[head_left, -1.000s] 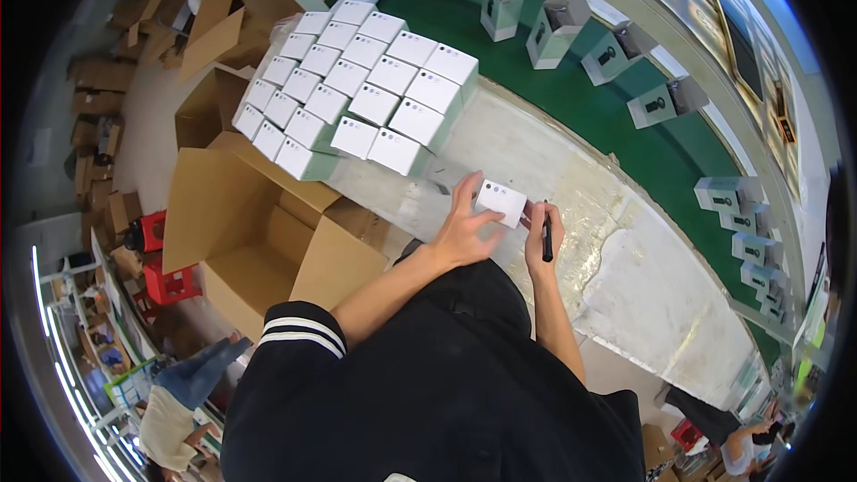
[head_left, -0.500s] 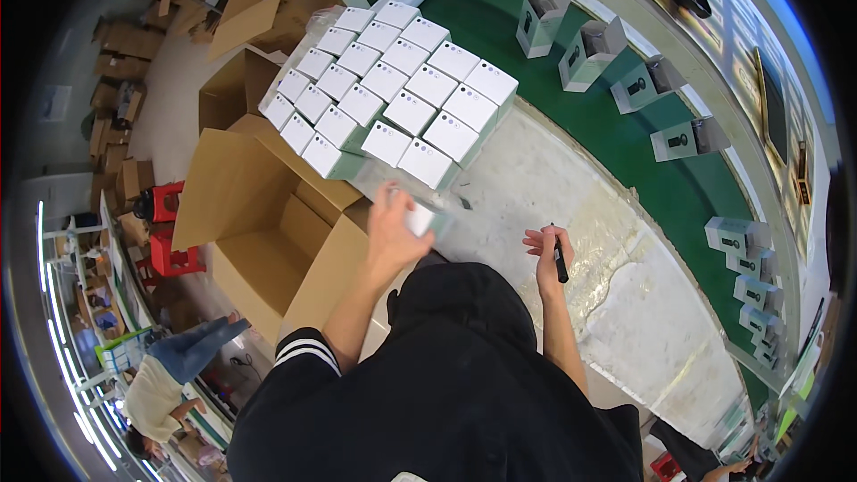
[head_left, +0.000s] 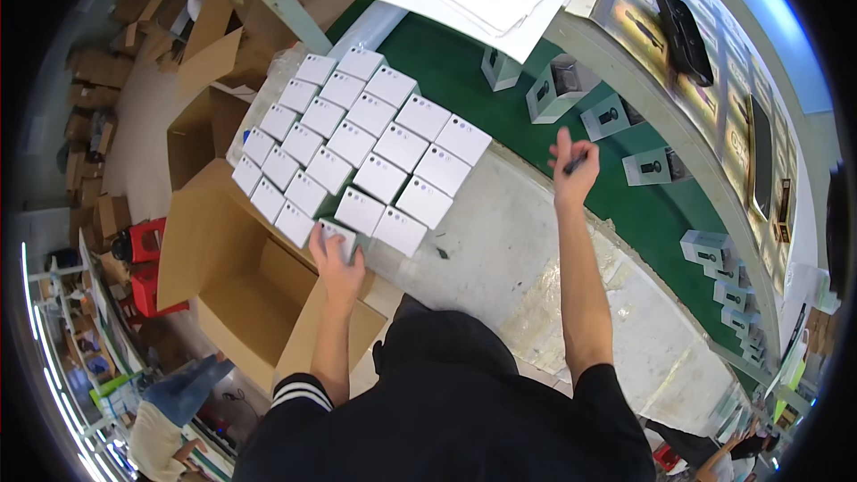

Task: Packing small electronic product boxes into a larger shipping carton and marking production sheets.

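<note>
Left hand (head_left: 336,261) on edge box (head_left: 335,236)

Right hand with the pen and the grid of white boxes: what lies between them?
Head view: only bare grey tabletop lies between the right hand, holding a dark pen, and the white boxes; nothing stands there.

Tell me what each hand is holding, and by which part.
Left hand grips a small white square box by its near edge, beside the box grid. Right hand pinches a slim black pen around its middle.
</note>
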Action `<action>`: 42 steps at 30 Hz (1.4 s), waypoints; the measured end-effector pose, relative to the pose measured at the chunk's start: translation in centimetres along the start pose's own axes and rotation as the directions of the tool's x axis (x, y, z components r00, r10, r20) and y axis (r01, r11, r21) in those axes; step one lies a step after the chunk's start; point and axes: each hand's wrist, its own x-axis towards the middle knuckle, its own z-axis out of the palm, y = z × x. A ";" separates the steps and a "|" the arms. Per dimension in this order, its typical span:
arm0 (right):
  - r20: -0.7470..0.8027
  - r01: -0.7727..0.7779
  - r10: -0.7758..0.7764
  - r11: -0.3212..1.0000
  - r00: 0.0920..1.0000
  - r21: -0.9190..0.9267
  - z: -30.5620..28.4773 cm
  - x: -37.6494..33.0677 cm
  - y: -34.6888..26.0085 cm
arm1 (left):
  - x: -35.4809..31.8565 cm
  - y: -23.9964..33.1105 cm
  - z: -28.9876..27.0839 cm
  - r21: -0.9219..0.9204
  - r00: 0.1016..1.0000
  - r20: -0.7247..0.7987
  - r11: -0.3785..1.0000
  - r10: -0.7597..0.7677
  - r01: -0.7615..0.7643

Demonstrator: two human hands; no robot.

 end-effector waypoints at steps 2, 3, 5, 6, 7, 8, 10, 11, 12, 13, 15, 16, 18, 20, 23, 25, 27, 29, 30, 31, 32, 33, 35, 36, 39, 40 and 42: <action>-0.115 -0.223 0.232 0.971 0.966 0.082 2.3 3.9 -2.5 | -0.1 0.1 -0.1 -0.006 1.000 -0.020 1.000 -0.001 0.001; -0.124 -0.222 0.231 0.972 0.965 0.081 3.1 5.5 -3.0 | 0.2 0.8 -0.4 0.013 1.000 0.006 1.000 -0.002 0.002; -0.176 -0.345 0.337 0.939 0.925 -0.013 4.3 8.0 -3.6 | 0.8 2.5 -1.3 0.053 1.000 0.021 0.999 0.011 -0.012; -0.187 -0.344 0.336 0.939 0.923 -0.012 4.4 8.7 -3.2 | 0.8 2.7 -1.2 0.046 0.999 0.028 0.999 0.017 -0.019; -0.174 -0.322 0.318 0.947 0.932 0.004 4.6 9.3 -2.4 | 0.6 2.9 -1.3 0.036 0.999 -0.002 0.999 0.041 -0.041; -0.160 -0.302 0.300 0.953 0.940 0.016 4.6 9.4 -1.9 | 0.9 3.9 -1.4 0.027 0.998 -0.030 0.998 0.061 -0.060; -0.135 -0.271 0.267 0.963 0.954 -0.005 3.5 8.6 -1.2 | 0.7 6.4 -1.2 -0.001 0.998 -0.051 0.999 0.046 -0.046; -0.105 -0.239 0.235 0.971 0.966 -0.024 2.7 7.7 -1.0 | 0.4 6.9 -1.1 -0.127 0.996 0.023 0.989 0.084 -0.080; -0.111 -0.240 0.236 0.971 0.965 -0.023 1.9 6.8 -0.4 | 0.1 7.6 -0.8 -0.255 0.987 0.094 0.961 0.133 -0.105; -0.046 -0.186 0.185 0.982 0.982 -0.015 0.7 5.7 0.3 | 0.3 9.1 -0.5 -0.330 0.970 0.141 0.933 0.199 -0.143; 0.020 -0.136 0.136 0.991 0.991 -0.004 -1.7 3.0 0.6 | 0.1 11.9 1.0 -0.471 0.930 0.283 0.879 0.233 -0.077; 0.131 -0.042 0.030 0.995 0.991 0.094 -3.0 1.2 0.1 | -0.4 13.2 1.8 -0.524 0.899 0.385 0.851 0.210 0.025; 0.215 0.044 -0.088 0.978 0.973 0.202 -5.2 -2.2 -1.1 | -1.3 14.3 4.4 -0.579 0.784 0.615 0.726 0.089 0.372; 0.347 -0.035 0.000 0.995 0.938 0.095 -7.2 -5.4 -2.1 | -2.7 12.5 8.8 -0.582 0.708 0.707 0.571 0.003 0.579; 0.419 -0.145 0.109 0.988 0.901 0.054 -9.5 -10.2 -1.4 | -1.4 14.4 10.9 -0.504 0.601 0.775 0.382 -0.195 0.774; 0.436 -0.248 0.195 0.966 0.879 0.067 -11.0 -13.1 0.0 | -1.8 14.8 11.6 -0.480 0.558 0.823 0.391 -0.110 0.785; 0.402 -0.273 0.215 0.957 0.890 0.093 -12.9 -15.6 1.0 | -2.6 15.0 11.6 -0.460 0.514 0.857 0.402 -0.032 0.792; 0.372 -0.352 0.288 0.929 0.882 0.116 -14.1 -17.6 -0.2 | -3.6 15.4 10.9 -0.450 0.476 0.876 0.480 0.075 0.753; 0.367 -0.357 0.292 0.926 0.883 0.122 -14.4 -18.2 0.0 | -3.9 15.5 10.7 -0.443 0.470 0.880 0.488 0.074 0.752; 0.349 -0.387 0.318 0.910 0.882 0.150 -15.0 -18.7 0.1 | -4.1 15.7 10.6 -0.519 0.514 0.842 0.512 0.165 0.685; 0.333 -0.416 0.344 0.892 0.878 0.178 -15.8 -19.2 0.2 | -4.3 15.9 10.6 -0.591 0.550 0.795 0.526 0.255 0.612; 0.332 -0.432 0.344 0.869 0.878 0.243 -16.7 -19.6 2.4 | -4.5 15.9 10.6 -0.588 0.545 0.798 0.530 0.258 0.611; 0.335 -0.525 0.414 0.753 0.846 0.397 -17.0 -19.9 1.9 | -4.8 15.7 10.8 -0.533 0.547 0.816 0.608 0.186 0.589; 0.353 -0.592 0.476 0.606 0.805 0.532 -17.1 -19.9 1.7 | -5.0 15.3 11.1 -0.533 0.549 0.815 0.610 0.185 0.586; 0.307 -0.499 0.410 0.802 0.859 0.327 -16.9 -20.2 3.6 | -5.4 14.7 12.1 -0.520 0.524 0.824 0.653 0.215 0.550; 0.300 -0.378 0.316 0.909 0.900 0.177 -16.5 -20.2 4.0 | -5.2 14.6 12.1 -0.514 0.511 0.833 0.639 0.213 0.572; 0.323 -0.333 0.286 0.938 0.902 0.099 -15.8 -19.5 4.7 | -4.9 14.5 12.4 -0.508 0.497 0.841 0.627 0.214 0.590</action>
